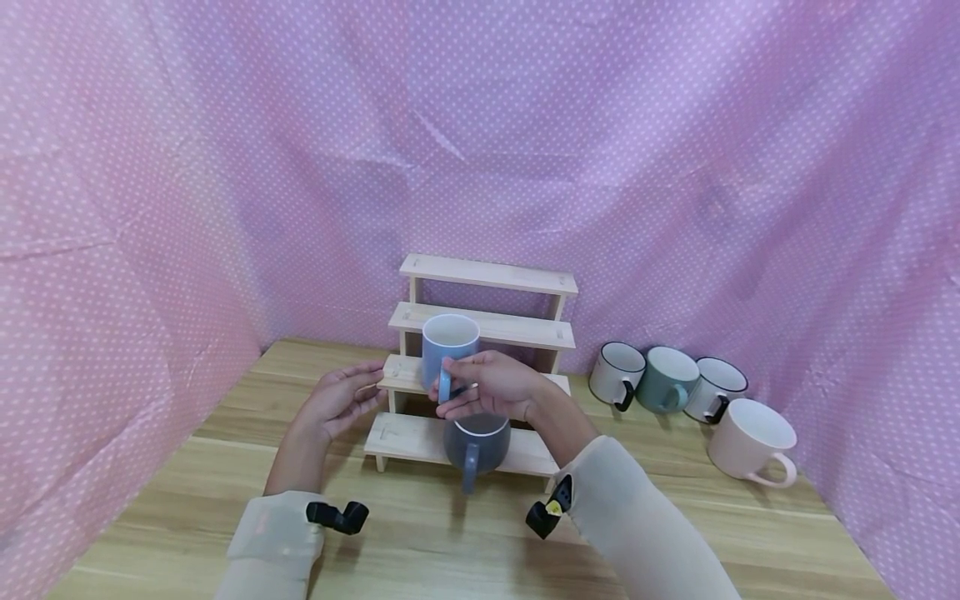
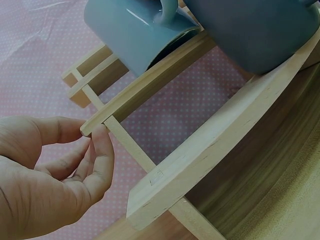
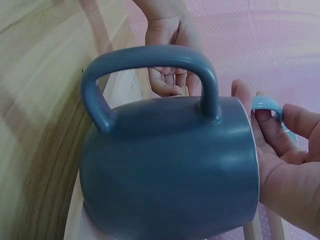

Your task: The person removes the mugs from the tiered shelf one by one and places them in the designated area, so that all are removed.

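A tiered wooden stand (image 1: 487,271) has steps rising toward the back. My right hand (image 1: 498,385) grips the handle of a light blue mug (image 1: 442,343), which is upright at the second step from the bottom. Whether its base touches that step is unclear. On the lowest step sits a dark grey-blue mug (image 1: 477,450), its handle facing me; it fills much of the right wrist view. My left hand (image 1: 343,400) pinches the left end of the second step (image 2: 102,116) between thumb and finger, plain in the left wrist view.
Right of the stand, along the cloth, are a white mug with black handle (image 1: 617,375), a green mug (image 1: 663,383), another white mug with black handle (image 1: 716,390) and a pale pink mug (image 1: 746,442). Pink dotted cloth (image 1: 480,167) encloses the wooden table (image 1: 450,550).
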### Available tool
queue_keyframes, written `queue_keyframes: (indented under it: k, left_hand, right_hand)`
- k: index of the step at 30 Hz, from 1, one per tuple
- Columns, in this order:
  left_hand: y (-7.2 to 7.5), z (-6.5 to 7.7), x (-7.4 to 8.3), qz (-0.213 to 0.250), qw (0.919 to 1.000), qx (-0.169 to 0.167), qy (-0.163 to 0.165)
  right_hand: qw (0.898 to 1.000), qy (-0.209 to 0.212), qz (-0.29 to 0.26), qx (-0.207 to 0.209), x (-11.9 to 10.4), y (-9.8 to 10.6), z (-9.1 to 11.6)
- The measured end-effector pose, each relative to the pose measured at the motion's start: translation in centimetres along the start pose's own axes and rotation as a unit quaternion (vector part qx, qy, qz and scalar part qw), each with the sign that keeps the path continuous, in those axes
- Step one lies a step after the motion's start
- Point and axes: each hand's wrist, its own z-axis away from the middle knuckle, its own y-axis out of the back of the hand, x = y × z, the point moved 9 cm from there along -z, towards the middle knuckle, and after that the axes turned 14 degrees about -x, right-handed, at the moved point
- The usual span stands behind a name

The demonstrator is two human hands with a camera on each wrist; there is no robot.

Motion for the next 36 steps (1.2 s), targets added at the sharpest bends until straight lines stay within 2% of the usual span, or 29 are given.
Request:
queue_keyframes:
  k: [4, 10, 27, 36]
  left_hand:
    - [0.1, 0.0, 0.0, 0.005, 1.0, -0.001, 0.0]
    - [0.2, -0.2, 0.1, -0.005, 1.0, 0.004, 0.005]
    - [0.2, -0.4, 0.0, -0.006, 1.0, -0.002, 0.005]
    - [0.4, -0.5, -0.1, 0.0, 1.0, -0.001, 0.005]
  right_hand:
    - [0.999, -0.003, -0.017, 0.03, 0.1, 0.0, 0.0]
    - [0.998, 0.002, -0.013, 0.069, -0.2, -0.2, 0.2]
    - [0.992, 0.041, 0.041, 0.115, -0.5, -0.2, 0.7]
    - [0.989, 0.061, 0.075, 0.11, -1.1, -0.5, 0.9]
